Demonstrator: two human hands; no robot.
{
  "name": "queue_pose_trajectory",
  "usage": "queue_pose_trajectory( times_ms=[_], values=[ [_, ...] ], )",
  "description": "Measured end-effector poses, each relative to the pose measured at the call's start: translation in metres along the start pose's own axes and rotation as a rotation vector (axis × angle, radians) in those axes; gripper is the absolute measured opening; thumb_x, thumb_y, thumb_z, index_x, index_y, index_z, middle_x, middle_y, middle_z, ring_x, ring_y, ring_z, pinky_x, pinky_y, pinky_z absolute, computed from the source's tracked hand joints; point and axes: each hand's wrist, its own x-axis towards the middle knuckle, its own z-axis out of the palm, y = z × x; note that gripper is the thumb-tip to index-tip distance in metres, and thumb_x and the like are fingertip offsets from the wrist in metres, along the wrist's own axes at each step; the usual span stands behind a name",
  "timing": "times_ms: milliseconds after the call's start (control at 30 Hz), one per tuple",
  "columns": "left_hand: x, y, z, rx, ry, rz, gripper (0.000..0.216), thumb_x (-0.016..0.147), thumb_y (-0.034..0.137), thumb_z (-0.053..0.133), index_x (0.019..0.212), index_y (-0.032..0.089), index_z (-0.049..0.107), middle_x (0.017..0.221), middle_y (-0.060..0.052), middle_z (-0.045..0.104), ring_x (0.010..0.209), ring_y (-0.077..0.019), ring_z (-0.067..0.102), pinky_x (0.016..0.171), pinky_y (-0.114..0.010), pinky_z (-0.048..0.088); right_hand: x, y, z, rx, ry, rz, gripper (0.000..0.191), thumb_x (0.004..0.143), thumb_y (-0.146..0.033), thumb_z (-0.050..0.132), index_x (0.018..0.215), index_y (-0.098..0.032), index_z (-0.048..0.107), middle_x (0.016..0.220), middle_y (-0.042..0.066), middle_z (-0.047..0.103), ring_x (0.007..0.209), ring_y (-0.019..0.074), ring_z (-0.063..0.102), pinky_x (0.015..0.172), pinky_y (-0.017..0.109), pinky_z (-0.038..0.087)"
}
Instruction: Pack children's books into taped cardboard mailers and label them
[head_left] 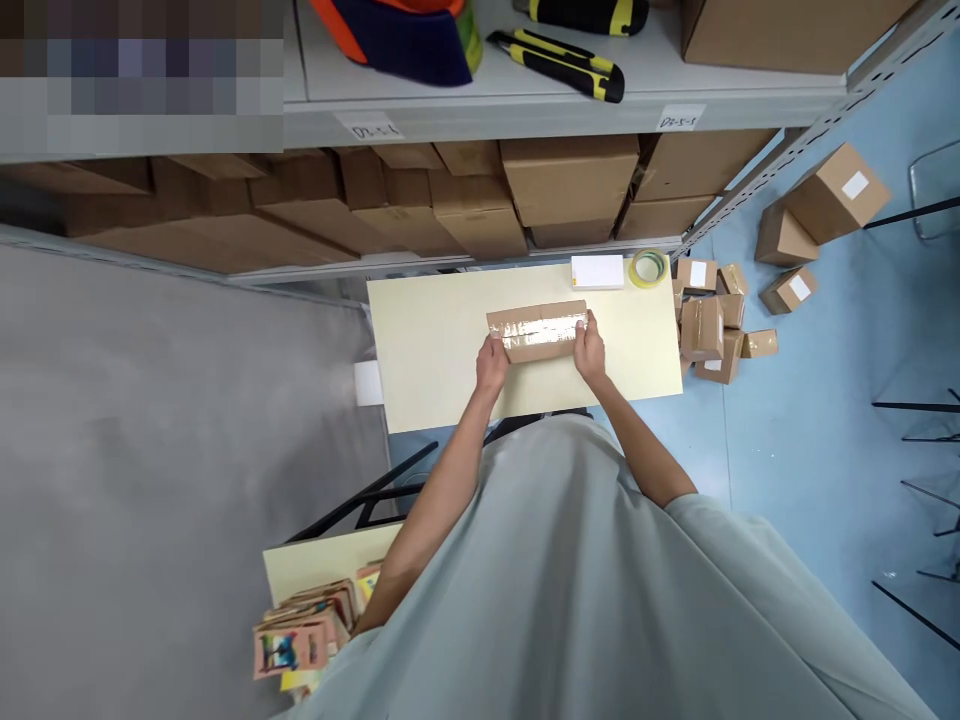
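A brown cardboard box [538,345] with shiny clear tape along its top is held over the pale yellow table [427,350]. My left hand [492,362] grips its left end, thumb on top. At the right end, my right hand [589,346] grips it the same way. The fingers beneath the box are partly hidden. Beyond it on the table lie a white box [597,272] and a roll of tape [648,267].
Cartons [570,180] fill the shelf ahead; two box cutters [562,65] lie on the shelf above. Small taped boxes [703,328] are piled on the blue floor to the right. Bundled booklets [300,635] sit on another table at lower left. A grey wall [187,420] stands left.
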Motion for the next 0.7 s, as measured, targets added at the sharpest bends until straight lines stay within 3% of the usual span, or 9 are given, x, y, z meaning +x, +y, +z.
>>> queue_pose_trajectory(
  times_ms=[100,233,400,533,633,700],
  values=[
    [-0.013,0.008,-0.019,-0.056,-0.063,0.141,0.065,0.109,0.066,0.036,0.147,0.02,0.061,0.148,-0.014,0.067,0.141,-0.029,0.06,0.123,-0.044,0.043,-0.016,-0.014,-0.007,-0.058,0.046,-0.045,0.071,0.112,-0.038,-0.008,0.175,-0.009,0.01,0.169,0.018,0.047,0.153,0.0205,0.05,0.12,0.035,0.044],
    [-0.028,0.007,-0.055,-0.092,-0.024,0.243,0.077,0.103,0.071,0.051,0.163,0.024,0.043,0.158,-0.012,0.06,0.148,-0.0271,0.055,0.125,-0.04,0.042,-0.043,-0.045,0.003,-0.175,0.064,-0.119,0.069,0.114,-0.046,0.003,0.176,-0.014,0.002,0.175,0.015,0.038,0.158,0.0226,0.044,0.119,0.036,0.045],
    [-0.015,-0.023,-0.089,-0.064,-0.025,0.147,0.086,0.09,0.069,0.073,0.158,0.021,0.049,0.147,-0.015,0.067,0.133,-0.0308,0.066,0.117,-0.046,0.05,-0.053,-0.068,0.042,-0.079,0.012,-0.046,0.07,0.114,-0.04,-0.002,0.174,-0.007,0.011,0.168,0.019,0.048,0.152,0.0216,0.052,0.119,0.035,0.046],
    [-0.001,-0.055,-0.099,0.003,-0.083,0.062,0.073,0.096,0.07,0.062,0.149,0.021,0.057,0.135,-0.016,0.074,0.127,-0.0351,0.069,0.113,-0.052,0.051,-0.052,-0.066,0.057,-0.086,-0.102,0.055,0.071,0.115,-0.044,0.006,0.171,-0.003,0.017,0.157,0.023,0.059,0.141,0.0276,0.063,0.112,0.037,0.051],
    [0.0,-0.064,-0.099,0.017,-0.095,0.055,0.068,0.101,0.072,0.049,0.145,0.021,0.059,0.131,-0.016,0.076,0.125,-0.0355,0.07,0.111,-0.052,0.052,-0.055,-0.071,0.062,-0.167,-0.092,0.102,0.072,0.115,-0.048,0.015,0.169,-0.001,0.021,0.162,0.027,0.053,0.142,0.0332,0.061,0.113,0.042,0.05],
    [-0.002,-0.061,-0.095,0.043,-0.057,0.025,0.069,0.098,0.077,0.052,0.137,0.021,0.063,0.123,-0.017,0.078,0.119,-0.0373,0.073,0.106,-0.052,0.054,-0.058,-0.079,0.068,-0.227,-0.031,0.086,0.082,0.113,-0.057,0.026,0.169,0.003,0.02,0.168,0.031,0.041,0.15,0.0368,0.053,0.117,0.044,0.048]
  ],
)
